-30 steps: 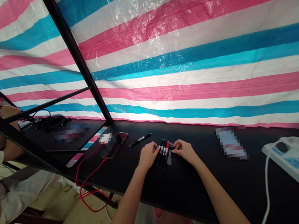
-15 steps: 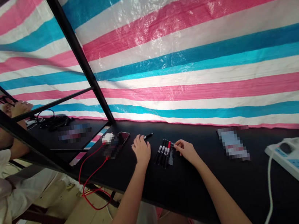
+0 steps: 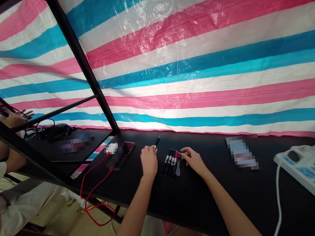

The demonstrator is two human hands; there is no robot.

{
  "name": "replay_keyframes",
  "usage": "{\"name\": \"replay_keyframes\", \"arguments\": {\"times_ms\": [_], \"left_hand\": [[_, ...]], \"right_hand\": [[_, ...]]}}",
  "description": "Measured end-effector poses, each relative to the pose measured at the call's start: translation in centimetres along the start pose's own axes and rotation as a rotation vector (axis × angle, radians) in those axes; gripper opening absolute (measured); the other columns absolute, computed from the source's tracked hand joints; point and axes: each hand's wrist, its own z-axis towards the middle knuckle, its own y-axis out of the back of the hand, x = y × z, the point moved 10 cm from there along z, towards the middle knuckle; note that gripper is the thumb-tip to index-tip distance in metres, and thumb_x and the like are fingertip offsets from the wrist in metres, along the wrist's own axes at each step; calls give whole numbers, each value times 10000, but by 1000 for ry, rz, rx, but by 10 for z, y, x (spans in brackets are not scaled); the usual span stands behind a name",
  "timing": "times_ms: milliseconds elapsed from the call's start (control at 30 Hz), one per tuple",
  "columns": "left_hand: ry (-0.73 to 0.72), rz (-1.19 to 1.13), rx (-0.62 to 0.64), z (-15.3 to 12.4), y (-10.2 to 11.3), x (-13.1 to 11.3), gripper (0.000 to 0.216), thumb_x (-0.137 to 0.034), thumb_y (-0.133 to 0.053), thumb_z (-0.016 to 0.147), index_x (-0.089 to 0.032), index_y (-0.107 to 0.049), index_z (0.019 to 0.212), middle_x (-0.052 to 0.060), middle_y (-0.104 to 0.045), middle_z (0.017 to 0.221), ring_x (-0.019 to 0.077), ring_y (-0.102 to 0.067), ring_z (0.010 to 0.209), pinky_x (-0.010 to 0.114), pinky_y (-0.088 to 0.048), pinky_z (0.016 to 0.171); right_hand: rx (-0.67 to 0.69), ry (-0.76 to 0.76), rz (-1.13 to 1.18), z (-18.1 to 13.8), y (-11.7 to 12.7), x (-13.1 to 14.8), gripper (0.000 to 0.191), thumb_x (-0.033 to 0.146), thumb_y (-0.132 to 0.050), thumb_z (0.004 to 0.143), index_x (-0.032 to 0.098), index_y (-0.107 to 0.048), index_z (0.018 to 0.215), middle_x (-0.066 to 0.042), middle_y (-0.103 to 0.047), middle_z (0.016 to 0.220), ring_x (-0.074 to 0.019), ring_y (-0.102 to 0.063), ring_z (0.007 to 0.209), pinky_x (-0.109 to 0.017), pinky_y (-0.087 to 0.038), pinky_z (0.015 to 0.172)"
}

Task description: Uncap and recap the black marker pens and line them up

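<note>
My left hand (image 3: pixel 149 161) is closed around a black pen (image 3: pixel 157 143), whose far end points up and away from the table. To its right several pens and markers lie side by side in a slanted row. They include black markers with white print (image 3: pixel 167 163), one with a red part (image 3: pixel 176 154), and slim clear-barrelled pens (image 3: pixel 178 164) at the right end. Beside that end is my right hand (image 3: pixel 193 161), its fingers bent and a little apart. Its fingertips are at the tops of the clear pens, apparently touching them from the side.
A phone (image 3: pixel 129 147) and a white charger with a red cable (image 3: pixel 90 165) lie left. A blurred packet (image 3: pixel 242 153) and a white power strip (image 3: pixel 313 175) are to the right. Black frame posts (image 3: pixel 80 58) stand left, beyond them another person's hands (image 3: pixel 15 118) holding black cable. Striped sheeting hangs behind.
My left hand has turned the black pen from lying nearly flat to pointing more upward. My right hand stays by the row's right end. The camera view has shifted slightly.
</note>
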Motion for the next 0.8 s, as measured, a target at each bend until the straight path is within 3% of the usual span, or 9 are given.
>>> {"name": "replay_keyframes", "arguments": {"times_ms": [100,200,433,600,700,800], "left_hand": [[-209,-93,79,-5,2,-29,259,-291,-336,893,-231,-539,1043,49,-500,964,177,-429,863,294,-338,746],[-320,-141,134,-11,-1,-45,274,-302,-383,881,-264,-532,1108,38,-508,950,169,-429,881,290,-337,769],[-379,-108,141,-13,-6,-49,291,-275,-442,862,-292,-534,1137,37,-527,916,161,-436,839,291,-324,715],[-445,-121,107,-16,-1,-56,256,-280,-435,867,-262,-561,1090,31,-531,897,146,-440,817,278,-326,693],[-424,-116,89,-17,4,-54,240,-291,-420,874,-258,-575,1055,28,-538,888,147,-442,816,285,-319,690],[-385,-123,74,-16,8,-50,236,-307,-412,877,-255,-580,1033,25,-544,887,150,-445,823,289,-315,688]], "right_hand": [[45,5,126,1,-7,6,378,406,-514,732,189,-573,1036,-6,-628,745,-87,-497,434,-217,-375,429],[94,13,314,0,-13,16,482,446,-533,714,167,-560,1106,-25,-630,767,-91,-490,456,-207,-324,375],[6,9,484,0,-3,14,341,437,-610,663,137,-624,823,-42,-632,700,-87,-474,470,-219,-359,435],[-38,-19,541,1,2,8,324,419,-672,607,140,-614,762,-33,-630,653,-79,-463,455,-209,-326,424],[-6,-27,512,2,2,9,307,425,-663,616,137,-620,712,-44,-635,656,-71,-443,436,-209,-302,410],[-61,-15,479,3,12,7,306,435,-648,628,139,-614,695,-37,-627,645,-64,-417,413,-207,-275,390]]}}
